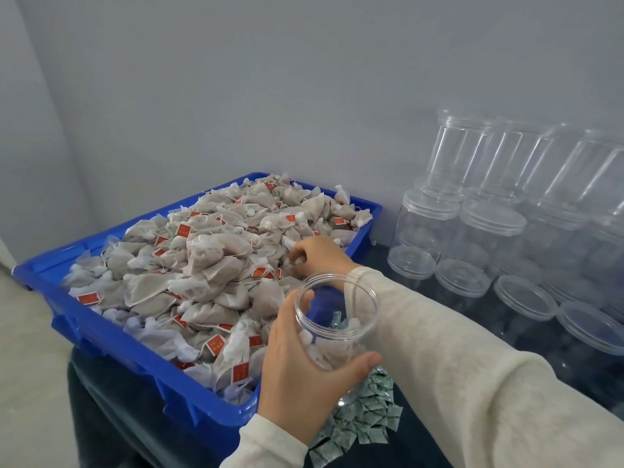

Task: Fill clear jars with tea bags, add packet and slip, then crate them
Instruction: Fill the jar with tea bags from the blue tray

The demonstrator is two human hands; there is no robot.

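While left hand is gripping open clear jar, right hand is curling fingers around tea bags in blue crate

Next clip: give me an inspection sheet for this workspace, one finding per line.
Surface: dark tabletop.
Job's things: blue crate heaped with tea bags; open jar partly filled; small packets piled under it.
Clutter: empty jars stacked at right, lidded ones in front.
Hands: left hand grips the jar; right hand reaches into the tea bags, fingers curled.
Cables: nothing seen.
Surroundings: plain grey wall.
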